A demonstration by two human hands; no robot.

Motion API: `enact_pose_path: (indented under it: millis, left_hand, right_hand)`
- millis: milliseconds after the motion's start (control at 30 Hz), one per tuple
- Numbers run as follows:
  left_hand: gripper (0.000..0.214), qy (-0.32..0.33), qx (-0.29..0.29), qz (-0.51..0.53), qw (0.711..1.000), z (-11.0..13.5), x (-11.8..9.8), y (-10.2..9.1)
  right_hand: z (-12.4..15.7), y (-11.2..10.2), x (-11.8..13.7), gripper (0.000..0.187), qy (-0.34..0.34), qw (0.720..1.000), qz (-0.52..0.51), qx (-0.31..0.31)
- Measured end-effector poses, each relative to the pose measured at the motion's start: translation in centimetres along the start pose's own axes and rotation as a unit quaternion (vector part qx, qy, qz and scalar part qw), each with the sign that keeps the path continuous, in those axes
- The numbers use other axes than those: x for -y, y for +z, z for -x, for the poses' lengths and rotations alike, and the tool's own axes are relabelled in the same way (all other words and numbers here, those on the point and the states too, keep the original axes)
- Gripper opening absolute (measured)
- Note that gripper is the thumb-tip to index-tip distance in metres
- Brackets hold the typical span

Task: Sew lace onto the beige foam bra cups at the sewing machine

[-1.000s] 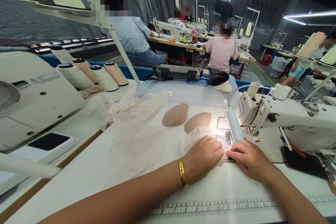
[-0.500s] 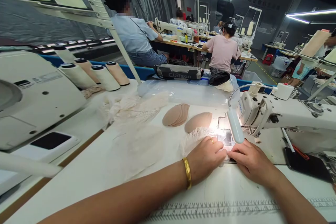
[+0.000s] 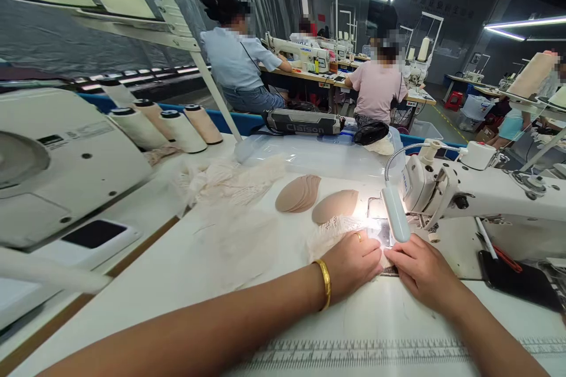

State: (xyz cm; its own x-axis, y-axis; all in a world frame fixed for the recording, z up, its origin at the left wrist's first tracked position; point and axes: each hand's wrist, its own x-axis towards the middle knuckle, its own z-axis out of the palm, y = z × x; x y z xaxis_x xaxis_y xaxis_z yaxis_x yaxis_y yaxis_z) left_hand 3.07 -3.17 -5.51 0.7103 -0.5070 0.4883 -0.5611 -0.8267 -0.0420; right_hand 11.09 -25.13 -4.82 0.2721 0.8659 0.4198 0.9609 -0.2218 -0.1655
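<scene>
My left hand [image 3: 352, 263], with a gold bangle and a ring, presses its curled fingers onto a piece of white lace fabric [image 3: 331, 232] on the sewing table [image 3: 221, 283]. My right hand [image 3: 420, 271] lies beside it, fingers pinched on the fabric's edge just in front of the needle area. A white sewing machine [image 3: 477, 194] stands to the right, its gooseneck lamp [image 3: 395, 212] lighting the spot. Two stacks of beige bra cups [image 3: 299, 193] [image 3: 335, 206] lie just behind the lace.
Several thread cones [image 3: 177, 129] stand at the back left beside a large white machine [image 3: 62, 165]. Loose lace [image 3: 230, 179] is piled mid-table. A clear plastic bin [image 3: 309, 156] sits behind. A dark phone [image 3: 517, 277] lies at right. Other people sew at far tables.
Both hands have crept slightly forward toward the needle with the lace. The view has shifted a little to the left.
</scene>
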Motion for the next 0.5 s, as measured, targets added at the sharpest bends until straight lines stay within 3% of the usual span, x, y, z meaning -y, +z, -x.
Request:
enact_pose_path:
  millis: [200, 500]
  left_hand:
    - [0.028, 0.071, 0.032, 0.020, 0.997, -1.8, 2.9, 1.3]
    - [0.029, 0.105, 0.024, 0.101, 0.989, -3.0, 5.9, 3.0]
  right_hand:
    - [0.0, 0.5, -0.5, 0.028, 0.037, 0.998, 0.051, -0.012]
    - [0.1, 1.5, -1.1, 0.025, 0.068, 0.994, 0.087, -0.025]
